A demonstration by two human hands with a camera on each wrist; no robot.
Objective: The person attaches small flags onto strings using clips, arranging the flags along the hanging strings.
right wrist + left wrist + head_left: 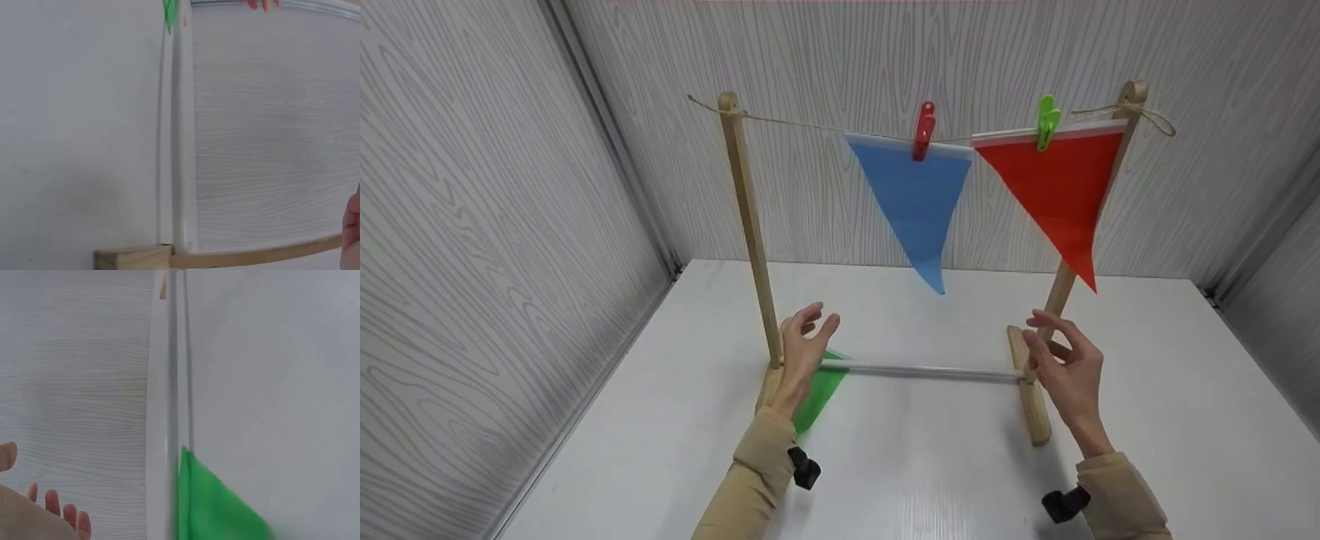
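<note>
A blue pennant [915, 202] hangs from a thin string [802, 124], clipped by a red clothespin [924, 131]. To its right a red pennant [1061, 180] hangs under a light green clothespin [1046, 124]. My left hand [802, 352] hovers by the foot of the left wooden post [751, 225], its fingers loosely bent around nothing. Partly hidden behind that wrist, a green pennant [821, 394] lies low by the white crossbar [930, 370]. My right hand [1069, 367], thumb and fingers apart and holding nothing, is in front of the right wooden post [1061, 289].
Each post stands on a wooden foot, the right foot [1035, 412] in plain view. The string is tied near both post tops, with a loop [1162, 120] at the right end. Grey wood-grain panels [825, 202] enclose the white table [915, 465] at the back and sides.
</note>
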